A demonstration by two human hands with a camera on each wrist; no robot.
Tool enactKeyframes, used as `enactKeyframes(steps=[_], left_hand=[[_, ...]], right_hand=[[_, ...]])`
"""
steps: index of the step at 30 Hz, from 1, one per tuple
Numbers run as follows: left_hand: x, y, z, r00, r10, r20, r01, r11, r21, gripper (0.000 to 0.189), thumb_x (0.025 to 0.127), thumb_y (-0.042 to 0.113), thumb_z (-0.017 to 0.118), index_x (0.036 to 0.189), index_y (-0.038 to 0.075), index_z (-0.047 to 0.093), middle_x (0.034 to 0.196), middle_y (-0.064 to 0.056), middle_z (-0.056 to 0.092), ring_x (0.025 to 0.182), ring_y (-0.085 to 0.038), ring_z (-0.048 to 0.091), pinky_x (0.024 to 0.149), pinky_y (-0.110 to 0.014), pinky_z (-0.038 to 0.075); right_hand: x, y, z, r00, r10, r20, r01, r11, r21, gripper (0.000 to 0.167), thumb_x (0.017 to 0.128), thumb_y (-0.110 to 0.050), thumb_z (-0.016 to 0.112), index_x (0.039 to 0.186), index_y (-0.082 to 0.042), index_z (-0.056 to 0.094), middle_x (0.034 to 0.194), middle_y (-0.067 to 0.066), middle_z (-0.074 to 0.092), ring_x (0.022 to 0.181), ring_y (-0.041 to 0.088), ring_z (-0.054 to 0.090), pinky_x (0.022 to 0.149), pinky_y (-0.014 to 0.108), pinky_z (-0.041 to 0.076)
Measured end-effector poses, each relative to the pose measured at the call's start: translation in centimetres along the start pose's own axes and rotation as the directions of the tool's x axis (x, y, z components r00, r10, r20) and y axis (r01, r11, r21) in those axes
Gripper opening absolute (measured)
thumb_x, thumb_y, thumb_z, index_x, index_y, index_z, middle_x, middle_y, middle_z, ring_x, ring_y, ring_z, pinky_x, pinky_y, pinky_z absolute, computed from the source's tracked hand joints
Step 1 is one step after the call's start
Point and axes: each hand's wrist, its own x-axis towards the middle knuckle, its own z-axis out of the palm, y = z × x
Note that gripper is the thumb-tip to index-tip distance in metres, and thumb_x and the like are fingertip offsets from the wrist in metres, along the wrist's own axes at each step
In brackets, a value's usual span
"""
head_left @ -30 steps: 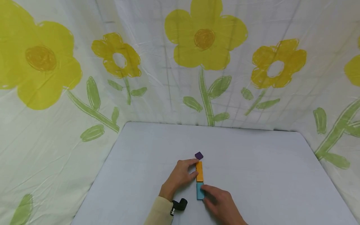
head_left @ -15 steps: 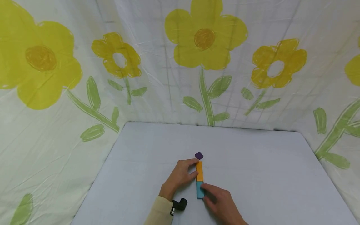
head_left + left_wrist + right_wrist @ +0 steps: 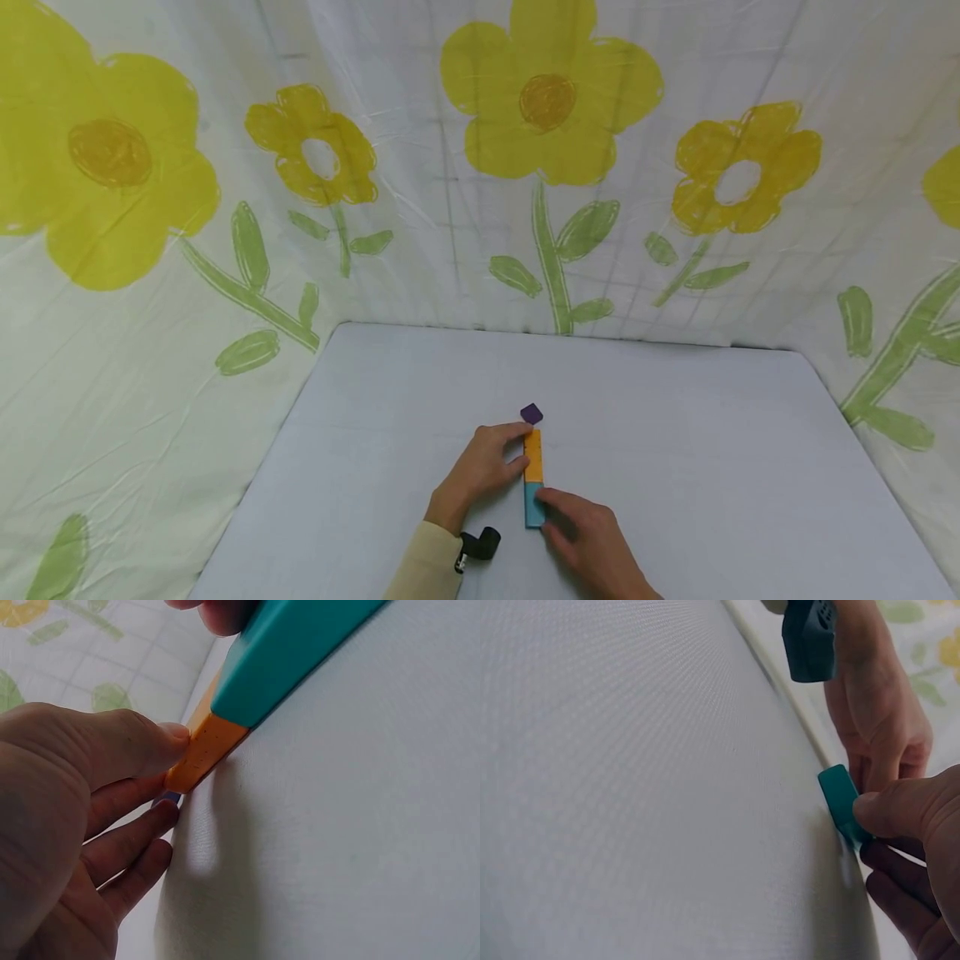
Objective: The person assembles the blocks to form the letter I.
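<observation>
A flowered cloth (image 3: pixel 420 167) hangs behind the pale desk (image 3: pixel 675 433). Over the desk, the right hand (image 3: pixel 592 533) pinches the teal block (image 3: pixel 533 507) between thumb and fingers; the left hand (image 3: pixel 480 462) pinches the orange block (image 3: pixel 533 457) with thumb and index finger, its other fingers loosely spread. Both blocks lie flat, end to end, in one row. The purple piece (image 3: pixel 532 413), the smallest, sits just beyond the orange end, turned corner-on.

Lining up the two blocks looks done, as no gap shows at their joint; letting go remains, and perhaps bringing in the purple piece.

Only the head view shows the whole row. The left wrist view adds the blocks' thickness and dark marks along the orange side, with a mere sliver of purple. The right wrist view shows the thumb against teal, but neither orange nor purple.
</observation>
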Motion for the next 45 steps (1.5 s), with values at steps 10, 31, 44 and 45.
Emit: enactKeyframes(steps=[10, 31, 44, 45], left_hand=[[0.02, 0.2, -0.01, 1.0, 0.007, 0.0, -0.007, 1.0, 0.017, 0.048, 0.1, 0.014, 0.081, 0.146, 0.006, 0.07, 0.148, -0.006, 0.072, 0.14, -0.024, 0.067, 0.122, -0.044, 0.052], [-0.05, 0.23, 0.04, 1.0, -0.016, 0.015, 0.016, 1.0, 0.0, 0.049, 0.101, 0.014, 0.079, 0.148, 0.006, 0.068, 0.15, -0.006, 0.071, 0.142, -0.024, 0.066, 0.123, -0.044, 0.051], [-0.19, 0.33, 0.08, 1.0, -0.021, 0.005, 0.021, 1.0, -0.016, 0.051, 0.102, 0.015, 0.079, 0.15, 0.006, 0.066, 0.153, -0.006, 0.069, 0.144, -0.024, 0.064, 0.124, -0.044, 0.05], [-0.2, 0.32, 0.07, 1.0, -0.02, 0.003, 0.02, 1.0, -0.017, 0.051, 0.102, 0.015, 0.079, 0.15, 0.006, 0.066, 0.153, -0.006, 0.069, 0.144, -0.024, 0.064, 0.124, -0.044, 0.05]], right_hand=[[0.07, -0.03, 0.01, 1.0, 0.018, 0.014, -0.018, 1.0, -0.006, 0.044, 0.094, -0.013, 0.086, 0.137, -0.011, 0.076, 0.134, 0.003, 0.08, 0.12, 0.023, 0.078, 0.1, 0.046, 0.066], [-0.02, -0.19, -0.04, 0.999, -0.016, -0.034, 0.016, 1.0, 0.0, 0.044, 0.092, -0.012, 0.089, 0.134, -0.012, 0.077, 0.132, 0.001, 0.081, 0.117, 0.02, 0.079, 0.098, 0.043, 0.067], [-0.12, -0.17, -0.05, 0.999, -0.015, -0.04, 0.015, 1.0, -0.006, 0.043, 0.092, -0.012, 0.088, 0.134, -0.011, 0.077, 0.13, 0.0, 0.081, 0.116, 0.02, 0.079, 0.097, 0.043, 0.067], [-0.11, -0.17, -0.07, 0.999, -0.011, -0.039, 0.01, 1.0, -0.009, 0.043, 0.093, -0.013, 0.088, 0.134, -0.012, 0.077, 0.131, 0.0, 0.081, 0.117, 0.02, 0.079, 0.097, 0.043, 0.067]])
